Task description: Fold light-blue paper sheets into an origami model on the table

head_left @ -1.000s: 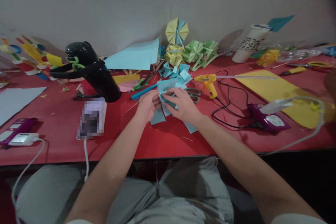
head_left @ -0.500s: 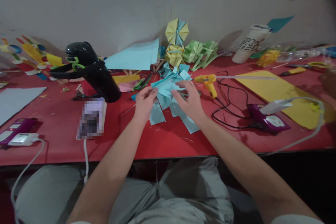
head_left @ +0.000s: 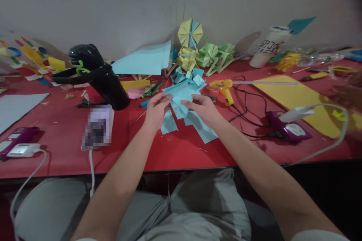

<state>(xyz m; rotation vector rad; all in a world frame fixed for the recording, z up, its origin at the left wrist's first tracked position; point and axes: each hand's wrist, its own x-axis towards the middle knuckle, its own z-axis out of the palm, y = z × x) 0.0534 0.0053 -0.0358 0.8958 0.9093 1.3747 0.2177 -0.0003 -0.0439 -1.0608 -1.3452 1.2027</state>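
A light blue piece of paper [head_left: 181,96] with folds is held between my two hands above the red table. My left hand [head_left: 157,108] pinches its left side between thumb and fingers. At its right side, my right hand [head_left: 203,108] has thumb and fingers closed on the paper. Loose blue paper pieces [head_left: 169,123] lie beneath and in front of the hands. Behind them are small blue folded shapes [head_left: 198,77]. A yellow glue gun [head_left: 225,91] lies just right of my right hand.
On the red table [head_left: 169,154] a black bottle [head_left: 109,86] leans at left, behind a phone [head_left: 98,127]. Yellow and green paper figures [head_left: 190,34] stand at the back. At right are a purple power strip [head_left: 290,128], cables, yellow paper [head_left: 308,109] and a white cup [head_left: 268,47].
My right hand has lowered slightly and its raised, spread fingers have closed on the blue paper. The held paper now looks flatter. My left hand keeps its grip nearly in place.
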